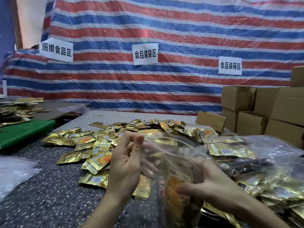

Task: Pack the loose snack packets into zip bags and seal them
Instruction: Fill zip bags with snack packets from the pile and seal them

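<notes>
A clear zip bag (172,163) is held up in front of me above the speckled table (49,186), with gold snack packets inside it. My left hand (126,163) pinches the bag's left top edge between thumb and fingers. My right hand (209,183) grips the bag's right side, fingers curled against the plastic. Several loose gold snack packets (92,145) lie spread over the table behind and left of the bag.
Filled clear bags of packets (263,165) pile up at the right. Cardboard boxes (263,112) stack at the far right. A green board (24,132) and another packet heap (14,111) lie at left. Empty plastic bags (13,171) rest near the left edge. A striped tarp with paper signs hangs behind.
</notes>
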Demonstrator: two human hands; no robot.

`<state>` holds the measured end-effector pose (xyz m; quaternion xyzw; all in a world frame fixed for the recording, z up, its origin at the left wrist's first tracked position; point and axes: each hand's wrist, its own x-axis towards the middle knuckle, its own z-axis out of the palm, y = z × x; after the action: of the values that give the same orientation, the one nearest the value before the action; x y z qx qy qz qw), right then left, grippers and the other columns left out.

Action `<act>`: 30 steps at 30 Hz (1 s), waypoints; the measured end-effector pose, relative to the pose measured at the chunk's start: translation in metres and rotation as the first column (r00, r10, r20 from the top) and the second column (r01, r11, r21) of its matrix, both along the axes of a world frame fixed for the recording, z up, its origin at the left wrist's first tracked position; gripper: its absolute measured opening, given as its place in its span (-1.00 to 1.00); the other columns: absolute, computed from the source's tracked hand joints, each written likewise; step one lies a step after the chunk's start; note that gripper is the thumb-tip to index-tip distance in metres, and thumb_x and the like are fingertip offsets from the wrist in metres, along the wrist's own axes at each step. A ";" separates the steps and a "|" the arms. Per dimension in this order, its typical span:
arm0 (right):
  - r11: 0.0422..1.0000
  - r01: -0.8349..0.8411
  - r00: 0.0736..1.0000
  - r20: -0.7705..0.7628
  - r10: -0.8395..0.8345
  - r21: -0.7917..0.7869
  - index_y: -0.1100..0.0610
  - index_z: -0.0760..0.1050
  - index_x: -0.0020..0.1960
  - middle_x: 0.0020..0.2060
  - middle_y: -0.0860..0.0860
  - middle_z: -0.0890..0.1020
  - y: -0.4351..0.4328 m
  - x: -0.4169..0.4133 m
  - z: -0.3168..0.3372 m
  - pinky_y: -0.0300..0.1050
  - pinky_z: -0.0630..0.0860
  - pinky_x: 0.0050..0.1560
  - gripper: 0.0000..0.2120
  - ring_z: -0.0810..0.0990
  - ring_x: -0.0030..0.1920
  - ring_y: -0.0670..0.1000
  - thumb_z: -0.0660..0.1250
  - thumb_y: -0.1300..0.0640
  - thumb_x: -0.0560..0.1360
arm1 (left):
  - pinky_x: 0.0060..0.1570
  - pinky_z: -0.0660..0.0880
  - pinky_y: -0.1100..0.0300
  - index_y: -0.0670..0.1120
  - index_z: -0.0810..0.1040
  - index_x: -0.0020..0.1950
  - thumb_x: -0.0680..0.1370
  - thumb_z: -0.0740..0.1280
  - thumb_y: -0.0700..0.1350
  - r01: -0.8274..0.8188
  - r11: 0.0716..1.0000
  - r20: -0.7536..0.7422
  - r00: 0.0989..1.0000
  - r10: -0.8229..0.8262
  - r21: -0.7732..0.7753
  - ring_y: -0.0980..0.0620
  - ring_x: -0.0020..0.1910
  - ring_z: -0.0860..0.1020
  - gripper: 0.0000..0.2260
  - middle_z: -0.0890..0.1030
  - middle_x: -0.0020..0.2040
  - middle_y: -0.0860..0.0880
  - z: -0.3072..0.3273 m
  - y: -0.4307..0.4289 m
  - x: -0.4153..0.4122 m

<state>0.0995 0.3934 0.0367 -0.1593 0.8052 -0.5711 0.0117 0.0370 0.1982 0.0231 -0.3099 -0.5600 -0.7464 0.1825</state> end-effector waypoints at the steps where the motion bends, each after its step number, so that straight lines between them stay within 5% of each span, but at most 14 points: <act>1: 1.000 -0.001 1.000 -0.008 0.001 -0.029 0.21 0.64 0.16 0.10 0.16 0.71 0.000 0.001 0.003 0.00 0.63 0.14 -0.67 0.70 0.11 0.16 0.50 0.34 0.41 | -0.65 0.45 0.21 -0.01 0.48 -0.12 0.62 0.20 0.03 -0.026 1.000 -0.013 1.000 0.026 -0.009 -0.15 -0.61 0.55 -0.81 0.70 -0.19 -0.11 0.000 -0.001 -0.001; 4: 0.995 0.003 1.000 0.005 -0.002 -0.100 0.17 0.71 0.00 -0.06 0.15 0.75 0.002 0.003 0.006 -0.15 0.64 -0.08 -0.78 0.74 -0.04 0.10 0.57 0.27 0.36 | -0.68 0.32 0.26 0.04 0.47 -0.15 0.62 0.20 0.04 -0.103 0.995 -0.049 0.994 0.102 -0.015 -0.03 -0.68 0.43 -0.82 0.69 -0.22 -0.13 0.001 -0.002 -0.002; 7: 0.978 0.206 0.968 -0.150 -0.201 0.014 0.22 0.72 -0.15 -0.20 0.15 0.75 0.002 -0.002 0.003 -0.13 0.65 -0.21 -0.75 0.75 -0.19 0.12 0.65 0.10 0.28 | -0.67 0.32 0.30 0.08 0.50 -0.17 0.60 0.22 0.02 -0.154 0.988 -0.062 0.986 0.155 0.019 0.06 -0.66 0.43 -0.83 0.67 -0.29 -0.12 0.003 -0.004 -0.002; 9: 0.978 0.209 0.965 -0.163 -0.207 -0.004 0.21 0.72 -0.08 -0.13 0.15 0.75 0.007 -0.002 0.004 -0.10 0.67 -0.10 -0.67 0.75 -0.10 0.13 0.67 0.03 0.28 | -0.56 0.40 0.39 0.07 0.51 -0.16 0.60 0.22 0.00 -0.160 0.987 -0.063 0.985 0.162 0.029 0.13 -0.57 0.52 -0.84 0.64 -0.34 -0.13 0.004 -0.006 -0.004; 12: 0.992 0.087 0.991 -0.096 -0.096 -0.089 0.07 0.71 0.08 0.04 0.10 0.73 0.014 0.001 0.009 -0.11 0.64 0.04 -0.72 0.71 0.07 0.08 0.55 0.03 0.40 | -0.44 0.54 0.26 0.06 0.53 -0.16 0.59 0.23 0.02 -0.155 0.987 -0.046 0.987 0.157 0.034 0.02 -0.47 0.59 -0.84 0.61 -0.38 -0.11 0.004 -0.008 -0.007; 20: 0.906 0.284 0.857 -0.341 -0.386 -0.313 0.06 0.73 -0.04 -0.17 0.17 0.73 0.011 0.001 0.009 -0.21 0.61 -0.22 -0.78 0.70 -0.19 0.07 0.39 0.00 0.40 | -0.28 0.54 0.30 0.08 0.64 -0.18 0.54 0.30 0.00 -0.153 0.987 -0.082 0.984 0.156 0.042 0.06 -0.31 0.59 -0.84 0.66 -0.25 -0.09 0.007 -0.013 -0.012; 30: 0.893 0.283 0.752 -0.498 -0.433 -0.350 0.13 0.71 -0.12 -0.27 0.18 0.68 0.009 0.011 0.017 -0.12 0.55 -0.33 -0.75 0.60 -0.31 0.11 0.45 -0.05 0.41 | -0.22 0.54 0.32 -0.04 0.65 -0.20 0.45 0.42 0.05 -0.111 0.989 -0.086 0.989 0.119 0.100 0.10 -0.32 0.60 -0.82 0.66 -0.30 -0.05 0.008 -0.016 -0.010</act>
<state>0.1107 0.4020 0.0534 -0.1621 0.7079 -0.5874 -0.3572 0.0272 0.1827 0.0314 -0.3019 -0.5320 -0.7453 0.2653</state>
